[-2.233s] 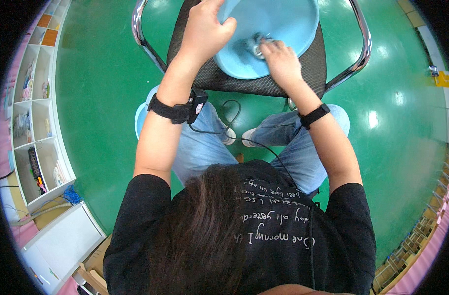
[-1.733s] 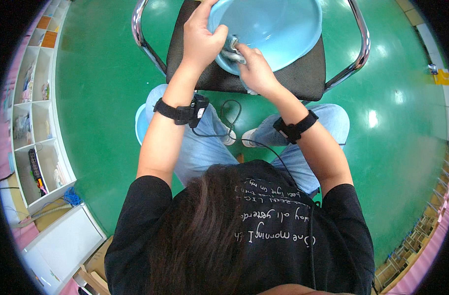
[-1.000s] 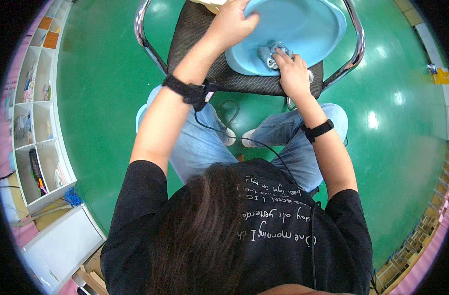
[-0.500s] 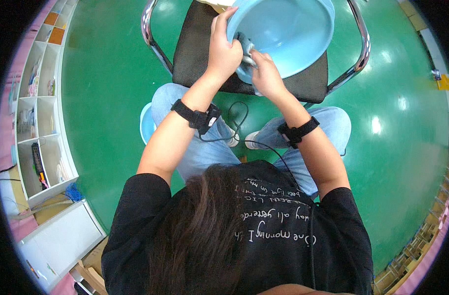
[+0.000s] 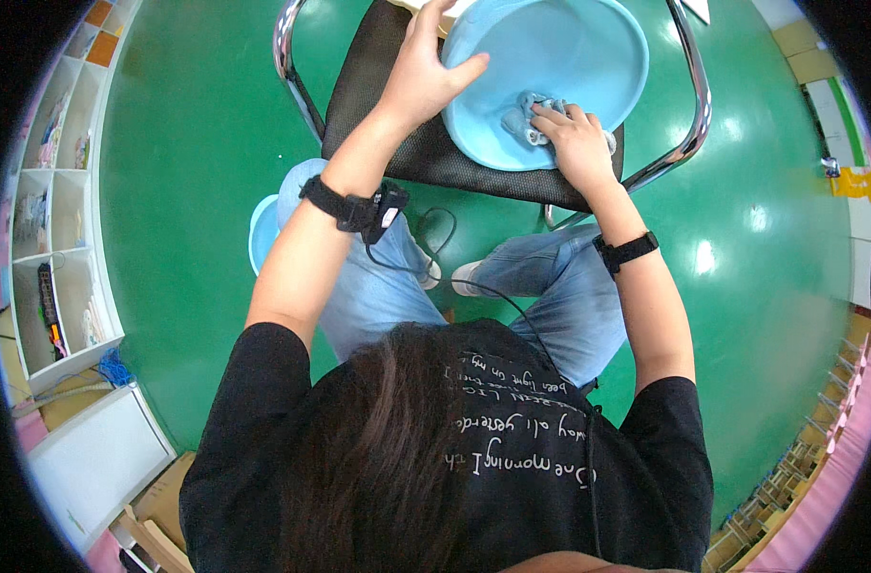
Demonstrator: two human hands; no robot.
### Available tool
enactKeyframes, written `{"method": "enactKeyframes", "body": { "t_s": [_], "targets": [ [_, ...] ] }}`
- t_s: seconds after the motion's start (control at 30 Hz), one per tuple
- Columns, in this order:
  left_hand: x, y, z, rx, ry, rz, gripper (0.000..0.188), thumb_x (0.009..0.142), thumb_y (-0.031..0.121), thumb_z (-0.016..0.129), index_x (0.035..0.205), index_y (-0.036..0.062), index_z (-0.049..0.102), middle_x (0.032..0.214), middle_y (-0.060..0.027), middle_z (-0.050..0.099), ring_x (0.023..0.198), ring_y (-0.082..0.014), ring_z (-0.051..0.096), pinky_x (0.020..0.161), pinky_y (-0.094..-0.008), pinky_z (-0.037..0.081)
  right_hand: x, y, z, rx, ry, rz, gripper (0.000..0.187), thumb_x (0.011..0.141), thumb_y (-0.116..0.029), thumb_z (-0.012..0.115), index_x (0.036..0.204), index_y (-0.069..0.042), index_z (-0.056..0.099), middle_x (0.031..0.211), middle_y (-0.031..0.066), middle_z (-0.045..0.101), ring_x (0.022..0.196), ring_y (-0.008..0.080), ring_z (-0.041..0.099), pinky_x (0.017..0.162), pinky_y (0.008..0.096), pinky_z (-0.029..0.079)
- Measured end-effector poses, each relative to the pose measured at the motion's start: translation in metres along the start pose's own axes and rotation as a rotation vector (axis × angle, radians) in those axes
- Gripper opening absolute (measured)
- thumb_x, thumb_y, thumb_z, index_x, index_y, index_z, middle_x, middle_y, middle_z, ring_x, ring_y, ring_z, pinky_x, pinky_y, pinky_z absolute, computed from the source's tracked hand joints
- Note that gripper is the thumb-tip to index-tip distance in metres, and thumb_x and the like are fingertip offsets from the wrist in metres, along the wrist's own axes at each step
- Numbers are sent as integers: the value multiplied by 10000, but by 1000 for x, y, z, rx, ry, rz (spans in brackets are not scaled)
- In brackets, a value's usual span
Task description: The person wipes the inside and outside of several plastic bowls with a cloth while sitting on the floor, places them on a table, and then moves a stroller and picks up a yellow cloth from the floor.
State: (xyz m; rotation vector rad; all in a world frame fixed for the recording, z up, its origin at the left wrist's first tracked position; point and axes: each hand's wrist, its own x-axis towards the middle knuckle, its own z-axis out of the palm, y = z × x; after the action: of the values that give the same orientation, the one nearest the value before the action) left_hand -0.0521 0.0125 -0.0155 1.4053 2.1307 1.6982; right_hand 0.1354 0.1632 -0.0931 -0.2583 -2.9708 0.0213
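A light blue plastic basin [image 5: 588, 43] sits tilted on the dark mesh seat of a chair [image 5: 367, 91]. Inside it, near the front wall, lies a crumpled grey-blue cloth [image 5: 523, 122] with whitish patches. My right hand [image 5: 582, 143] reaches over the front rim, its fingers curled onto this cloth. At the basin's left rim is my left hand [image 5: 424, 81], thumb and fingers spread apart and no cloth in it. Its thumb overlaps the basin's edge, and its fingertips reach the top of the view beside a cream-coloured object [image 5: 447, 21], mostly cut off.
Curved chrome armrests [image 5: 695, 105] flank the seat. A second blue basin [image 5: 262, 234] stands on the green floor [image 5: 206, 191] by my left leg. A thin black cable [image 5: 483, 279] runs from my left wrist strap. White shelving [image 5: 68, 210] lines the left side.
The cloth has moved from the basin's left rim down into the basin, rightward with my right hand. My left hand has let go of it and spread its fingers.
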Motion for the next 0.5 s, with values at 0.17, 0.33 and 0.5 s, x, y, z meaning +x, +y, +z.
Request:
{"method": "enactKeyframes", "body": {
  "t_s": [0.17, 0.33, 0.5],
  "targets": [
    [21, 34, -1, -104, 25, 67, 595, 676, -26, 439, 1268, 4, 482, 1200, -206, 522, 1170, -319, 484, 981, -393, 375, 0, -8, 6, 69, 32, 4, 307, 801, -105, 504, 1069, -169, 640, 1227, -25, 588, 976, 264, 564, 848, 397, 445],
    [12, 29, 13, -13, 54, 57, 518, 678, -27, 430, 1192, -29, 491, 1061, -259, 565, 1067, -412, 525, 952, -400, 395, 5, -34, 20, 134, 95, 141, 381, 733, -23, 527, 1090, -103, 632, 1204, 77, 596, 933, 294, 568, 847, 388, 449],
    [0, 18, 22, 33, 157, 120, 450, 714, 23, 486, 1162, -22, 502, 1051, -253, 572, 1000, -422, 552, 896, -408, 436, 24, -66, 20, 727, 246, 208, 424, 689, 34, 504, 1103, 7, 590, 1110, 219, 601, 983, 393, 575, 875, 418, 453]
  ]
}}
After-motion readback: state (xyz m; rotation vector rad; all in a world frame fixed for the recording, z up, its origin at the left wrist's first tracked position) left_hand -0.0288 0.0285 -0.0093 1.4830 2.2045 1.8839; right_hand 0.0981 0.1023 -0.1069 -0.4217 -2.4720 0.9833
